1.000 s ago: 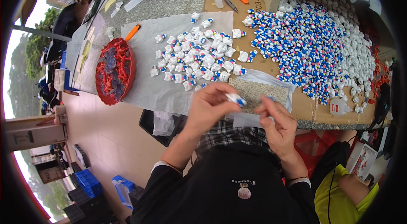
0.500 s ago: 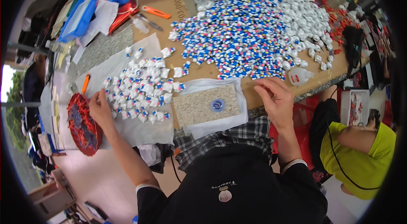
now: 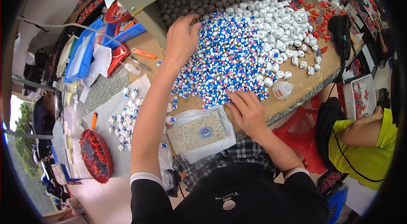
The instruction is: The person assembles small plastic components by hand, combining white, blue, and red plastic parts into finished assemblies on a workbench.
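A heap of small blue-and-white pieces with pink and yellow spots covers the middle of the table. My left hand reaches to its far left edge, beside the grey cabinet post, with fingers bent and the thumb apart. At the near edge of the heap my right hand rests with fingers stretched and slightly spread against the pieces. I see nothing held in either hand. Just nearer than the right hand, a speckled stone slab lies on white cloth, carrying a small round bluish dish.
White rounded pieces are heaped behind and right. A white bottle lies near the right edge. A red basket and white-and-blue pieces occupy the left. An orange cutter lies near blue trays. A person in yellow sits right.
My left hand has moved from beside the red basket to the heap's far left edge. My right hand has come forward and left onto the heap's near edge. The view has shifted.
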`<state>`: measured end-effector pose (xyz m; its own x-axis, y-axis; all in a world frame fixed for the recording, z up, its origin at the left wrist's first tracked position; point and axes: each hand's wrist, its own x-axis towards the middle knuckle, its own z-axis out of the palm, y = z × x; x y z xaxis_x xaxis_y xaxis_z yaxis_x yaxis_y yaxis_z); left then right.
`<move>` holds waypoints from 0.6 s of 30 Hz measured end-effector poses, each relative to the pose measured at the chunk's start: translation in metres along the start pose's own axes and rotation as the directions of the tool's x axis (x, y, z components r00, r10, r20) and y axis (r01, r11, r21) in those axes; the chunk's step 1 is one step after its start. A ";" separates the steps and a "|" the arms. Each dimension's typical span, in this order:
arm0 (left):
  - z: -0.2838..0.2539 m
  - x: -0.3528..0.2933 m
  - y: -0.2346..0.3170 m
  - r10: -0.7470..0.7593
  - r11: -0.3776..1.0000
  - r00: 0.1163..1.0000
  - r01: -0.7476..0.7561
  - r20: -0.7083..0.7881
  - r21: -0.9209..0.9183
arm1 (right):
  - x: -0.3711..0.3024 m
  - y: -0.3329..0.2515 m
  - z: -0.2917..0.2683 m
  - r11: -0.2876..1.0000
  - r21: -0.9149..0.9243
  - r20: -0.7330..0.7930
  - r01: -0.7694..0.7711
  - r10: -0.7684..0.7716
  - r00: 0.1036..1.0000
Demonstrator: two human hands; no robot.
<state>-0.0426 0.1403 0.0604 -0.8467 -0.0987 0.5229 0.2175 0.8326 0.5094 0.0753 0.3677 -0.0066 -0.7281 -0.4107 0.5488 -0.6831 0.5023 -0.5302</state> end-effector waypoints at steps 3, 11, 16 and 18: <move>0.037 0.057 -0.029 -0.127 0.956 0.990 0.106 0.061 0.273 | -0.001 0.000 0.000 1.000 0.022 -0.006 -0.006 0.006 1.000; 0.075 0.091 -0.065 -0.166 0.890 0.963 0.054 0.211 0.454 | 0.002 0.007 -0.003 1.000 0.022 -0.010 0.010 -0.010 1.000; 0.079 0.091 -0.065 -0.124 0.939 0.979 0.062 0.163 0.339 | 0.003 0.010 0.000 0.996 0.083 -0.022 -0.032 0.034 0.999; 0.079 0.091 -0.072 -0.115 0.941 0.981 0.057 0.155 0.334 | 0.003 0.010 0.000 0.996 0.087 -0.009 -0.024 0.025 1.000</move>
<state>-0.1737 0.1143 0.0175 -0.9312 -0.1078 0.3482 -0.0061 0.9597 0.2810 0.0665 0.3715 -0.0103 -0.7441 -0.3913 0.5414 -0.6680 0.4442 -0.5971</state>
